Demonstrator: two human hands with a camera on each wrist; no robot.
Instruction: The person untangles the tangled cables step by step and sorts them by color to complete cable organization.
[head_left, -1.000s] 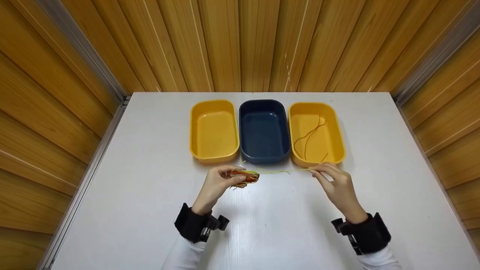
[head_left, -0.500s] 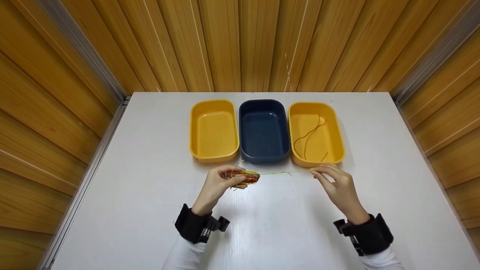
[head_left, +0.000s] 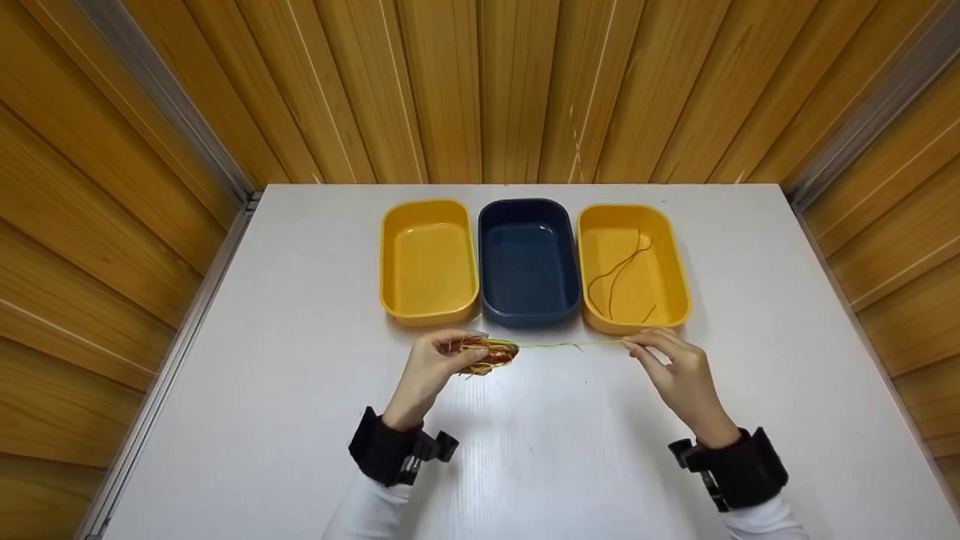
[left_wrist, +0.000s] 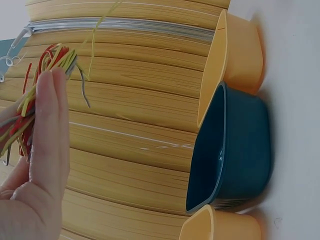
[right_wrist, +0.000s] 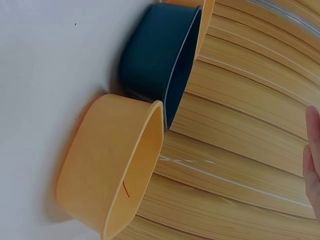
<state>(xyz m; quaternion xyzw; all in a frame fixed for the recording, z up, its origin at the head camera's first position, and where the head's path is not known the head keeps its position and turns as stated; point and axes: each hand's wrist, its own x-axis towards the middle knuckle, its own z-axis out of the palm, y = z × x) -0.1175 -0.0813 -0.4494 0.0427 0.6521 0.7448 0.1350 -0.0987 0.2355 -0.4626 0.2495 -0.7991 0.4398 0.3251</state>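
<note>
In the head view my left hand (head_left: pixel 429 375) grips a bundle of thin cords (head_left: pixel 496 357) between thumb and fingers, in front of the trays. Red, yellow and grey cords (left_wrist: pixel 50 62) show in the left wrist view, several with loose ends. A yellow-green strand (head_left: pixel 551 345) runs from the bundle almost straight across to my right hand (head_left: pixel 681 379). That hand pinches its end between thumb and fingertips, by the front of the right yellow tray. The right wrist view catches only some fingers (right_wrist: pixel 313 145) at its edge; the strand is out of sight there.
A yellow tray (head_left: pixel 382 262), a dark blue tray (head_left: pixel 529 321) and another yellow tray (head_left: pixel 684 285) stand side by side on a white table (head_left: pixel 300 300). Thin brownish cords (head_left: pixel 616 268) lie in the right one. Wood-patterned panels (head_left: pixel 517 90) enclose the table on three sides.
My right hand has shifted very slightly to the right, still pinching the strand. The left hand and its bundle have hardly moved; a loose cord end above it has dropped a little.
</note>
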